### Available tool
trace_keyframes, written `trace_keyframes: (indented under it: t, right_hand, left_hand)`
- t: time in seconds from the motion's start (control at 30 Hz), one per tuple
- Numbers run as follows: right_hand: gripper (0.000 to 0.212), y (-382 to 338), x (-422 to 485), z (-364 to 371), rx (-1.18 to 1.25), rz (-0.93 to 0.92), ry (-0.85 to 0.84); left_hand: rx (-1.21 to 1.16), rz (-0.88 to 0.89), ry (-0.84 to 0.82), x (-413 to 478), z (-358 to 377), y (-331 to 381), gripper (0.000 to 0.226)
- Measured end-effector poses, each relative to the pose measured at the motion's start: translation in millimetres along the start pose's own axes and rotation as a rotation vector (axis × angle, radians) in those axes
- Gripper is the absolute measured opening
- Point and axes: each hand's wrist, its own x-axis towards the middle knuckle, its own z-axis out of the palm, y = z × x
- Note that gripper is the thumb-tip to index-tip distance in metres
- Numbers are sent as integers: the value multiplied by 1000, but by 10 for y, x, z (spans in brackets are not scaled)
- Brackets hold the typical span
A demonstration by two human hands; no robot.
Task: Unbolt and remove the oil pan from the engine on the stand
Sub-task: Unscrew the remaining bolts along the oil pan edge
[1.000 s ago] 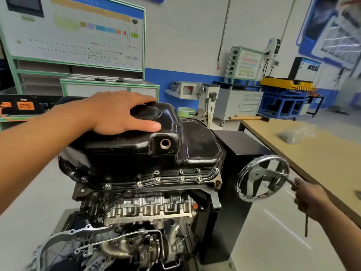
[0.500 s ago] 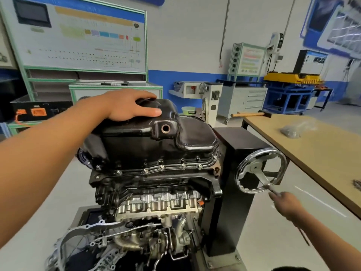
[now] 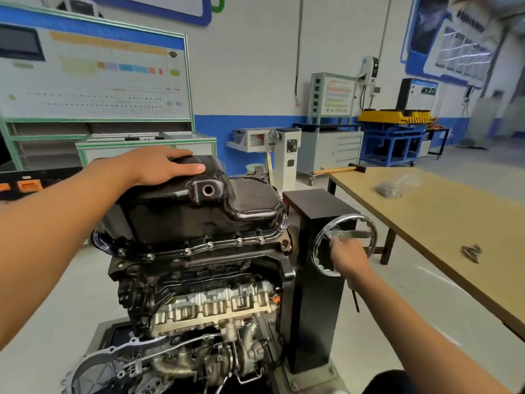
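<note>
We're laying the left hand [image 3: 159, 166] flat-fingered atop the oil pan [image 3: 199, 211], its bolts [image 3: 210, 245] below, right hand [image 3: 348, 258] gripping the handwheel [image 3: 352, 216] beside the pan

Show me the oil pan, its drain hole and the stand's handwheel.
oil pan [image 3: 250, 206], head view, glossy right shoulder.
drain hole [image 3: 208, 190], head view, centre of the opening.
handwheel [image 3: 352, 217], head view, top of chrome rim.
</note>
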Motion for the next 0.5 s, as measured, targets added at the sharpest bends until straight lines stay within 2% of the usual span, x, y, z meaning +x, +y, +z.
trace_keyframes:
  t: [0.1,0.17,0.27,0.37,0.5]
  right_hand:
    - [46,398,-113,304,-269,-121,-59]
    - [44,728,-108,368,-422,-119,-109]
    - [43,1053,67,148,-576,-72,-140]
    - [48,1149,368,-160,-477,60,-80]
    - [55,1042,626,-436,-167,226,159]
  left_hand:
    - [43,-76,173,-41,146,115,75]
    - [104,-99,376,-107,220,175,56]
    - [147,45,711,-321,366,221,47]
    - [366,334,817,-514,596,218,43]
    - [427,332,814,-389,613,179,58]
